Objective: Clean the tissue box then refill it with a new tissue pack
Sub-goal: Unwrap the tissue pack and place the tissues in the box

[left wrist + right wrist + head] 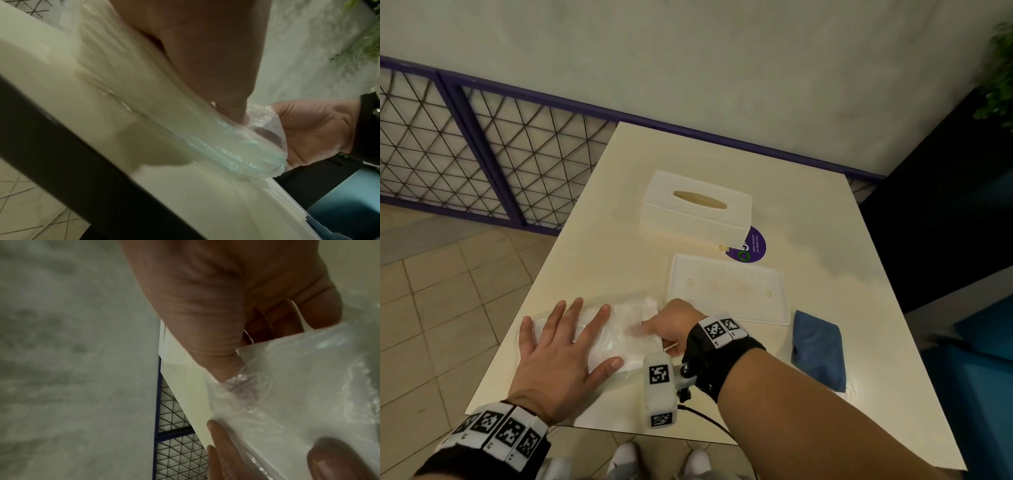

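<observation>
A tissue pack (619, 329) in clear plastic wrap lies near the table's front edge. My left hand (565, 339) presses flat on it with fingers spread. My right hand (664, 325) grips the pack's right end, its fingers curled into the open wrapper. In the right wrist view the thumb of my right hand (216, 296) shows through the plastic of the tissue pack (308, 386). The left wrist view shows the tissue pack (205, 138) squeezed under a finger. The white woven tissue box (695, 209) stands farther back, its slot up. Its flat base plate (729, 287) lies in front of it.
A folded blue cloth (820, 349) lies at the right, beside the base plate. A purple round sticker (751, 248) shows by the box's corner. The cream table (825, 222) ends close behind my wrists. A purple mesh fence (465, 147) and a tiled floor are at the left.
</observation>
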The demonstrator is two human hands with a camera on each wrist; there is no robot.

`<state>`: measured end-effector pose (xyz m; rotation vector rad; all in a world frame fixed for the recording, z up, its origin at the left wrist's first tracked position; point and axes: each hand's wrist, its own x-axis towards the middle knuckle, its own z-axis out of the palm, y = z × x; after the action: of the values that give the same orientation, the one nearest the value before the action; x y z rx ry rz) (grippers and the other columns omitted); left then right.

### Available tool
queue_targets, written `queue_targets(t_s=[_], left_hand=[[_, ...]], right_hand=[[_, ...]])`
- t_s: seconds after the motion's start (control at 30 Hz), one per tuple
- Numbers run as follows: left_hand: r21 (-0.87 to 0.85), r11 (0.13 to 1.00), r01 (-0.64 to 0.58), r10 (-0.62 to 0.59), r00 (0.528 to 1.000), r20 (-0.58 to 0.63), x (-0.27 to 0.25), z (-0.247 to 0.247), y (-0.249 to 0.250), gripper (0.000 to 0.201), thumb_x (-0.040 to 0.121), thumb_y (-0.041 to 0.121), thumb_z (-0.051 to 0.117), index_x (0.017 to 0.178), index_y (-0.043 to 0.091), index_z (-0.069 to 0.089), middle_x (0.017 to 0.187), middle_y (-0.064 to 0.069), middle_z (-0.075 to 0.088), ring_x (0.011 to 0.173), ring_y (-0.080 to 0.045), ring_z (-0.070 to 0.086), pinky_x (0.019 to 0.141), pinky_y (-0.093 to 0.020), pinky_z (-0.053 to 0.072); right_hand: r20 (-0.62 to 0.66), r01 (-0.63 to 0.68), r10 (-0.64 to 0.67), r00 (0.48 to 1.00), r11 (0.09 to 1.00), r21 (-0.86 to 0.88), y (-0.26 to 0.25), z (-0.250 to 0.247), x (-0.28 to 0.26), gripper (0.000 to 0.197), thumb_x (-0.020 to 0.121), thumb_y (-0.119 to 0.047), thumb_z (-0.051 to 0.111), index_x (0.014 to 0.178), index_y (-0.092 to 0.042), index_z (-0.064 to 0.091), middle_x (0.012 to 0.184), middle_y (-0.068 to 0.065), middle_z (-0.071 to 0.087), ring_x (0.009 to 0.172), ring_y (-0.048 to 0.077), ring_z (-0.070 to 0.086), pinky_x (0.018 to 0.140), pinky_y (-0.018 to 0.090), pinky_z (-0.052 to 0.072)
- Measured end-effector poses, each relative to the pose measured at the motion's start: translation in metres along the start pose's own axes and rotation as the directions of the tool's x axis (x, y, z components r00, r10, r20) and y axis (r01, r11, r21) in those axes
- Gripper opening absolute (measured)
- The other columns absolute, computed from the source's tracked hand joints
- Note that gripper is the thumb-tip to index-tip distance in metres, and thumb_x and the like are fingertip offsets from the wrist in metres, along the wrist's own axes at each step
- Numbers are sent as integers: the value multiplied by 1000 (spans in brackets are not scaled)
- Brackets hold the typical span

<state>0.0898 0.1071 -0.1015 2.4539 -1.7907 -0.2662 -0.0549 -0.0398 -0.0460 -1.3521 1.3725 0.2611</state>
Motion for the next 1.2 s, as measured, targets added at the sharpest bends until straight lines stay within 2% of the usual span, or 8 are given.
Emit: queue_targets(t_s=[0.17, 0.33, 0.47, 0.6, 0.8, 0.97, 1.1, 1.2], left_hand=[[-12, 1000, 20, -20, 1000, 11, 1, 2, 0, 82, 78, 86, 12, 150, 47, 7, 161, -6, 20, 149, -26, 10, 113, -55, -9], [-35, 999, 40, -40, 999, 6, -1, 2, 0, 80, 79, 85, 13, 150, 48, 8, 160, -5, 23, 148, -26, 13, 114, -54, -7], [-47, 998, 43, -42, 999, 16, -3, 1, 2, 79, 81, 84, 15, 150, 47, 10, 159, -5, 25, 148, -26, 16, 114, -55, -6], [-80, 996, 42, -41, 999, 10, -4, -3, 3, 82, 78, 87, 16, 150, 47, 8, 160, -6, 22, 148, -26, 12, 114, -57, -5], [-105, 994, 32, -20, 994, 112, -2, -24, -1, 133, 38, 105, 35, 143, 48, -22, 162, -2, -15, 149, -22, -11, 113, -47, -14], [-41, 998, 47, -43, 994, 95, -5, -17, -11, 137, 41, 87, 58, 146, 47, -18, 162, -1, 13, 149, -25, 4, 115, -53, -1], [13, 992, 124, -125, 990, 63, -8, -29, -3, 124, 50, 79, 57, 151, 40, -3, 154, -1, 30, 141, -25, 29, 111, -53, 19], [25, 979, 203, -204, 955, 216, -7, -42, 6, 131, 50, 88, 56, 150, 39, -13, 159, -2, 10, 145, -24, 14, 114, -50, 14]], right_hand=[[-41, 40, -35, 999, 991, 130, -1, 0, 2, 30, 67, -20, 84, 87, -3, 67, 87, 11, 72, 80, 26, 70, 82, 42, 58], [-128, 290, -317, 940, 938, -191, -4, 0, -8, 34, 68, -22, 81, 63, -15, 48, 71, 0, 54, 73, 23, 55, 65, 32, 46], [-134, 276, -296, 946, 950, -150, 1, 3, -7, 38, 64, -31, 82, 88, -13, 59, 86, 0, 58, 85, 23, 61, 74, 35, 50], [-105, 147, -159, 982, 982, -117, 5, 6, -3, 42, 75, -46, 70, 88, -8, 62, 72, 2, 56, 68, 21, 55, 59, 30, 45], [-63, 218, -225, 972, 970, -111, 0, 1, -6, 26, 85, -32, 60, 91, -7, 61, 78, 3, 56, 72, 20, 55, 66, 31, 45], [-34, 196, -204, 978, 968, -156, -14, -2, -22, 24, 88, -25, 52, 105, -9, 53, 87, 6, 54, 70, 21, 50, 57, 31, 44], [-55, 318, -394, 918, 811, -492, -33, -37, -49, 51, 91, -21, 51, 140, -7, 41, 141, 11, 47, 119, 27, 51, 94, 34, 46], [-147, 320, -504, 851, 719, -617, -39, -84, -76, 59, 92, -24, 53, 146, -12, 33, 153, 8, 36, 138, 25, 37, 107, 28, 32]])
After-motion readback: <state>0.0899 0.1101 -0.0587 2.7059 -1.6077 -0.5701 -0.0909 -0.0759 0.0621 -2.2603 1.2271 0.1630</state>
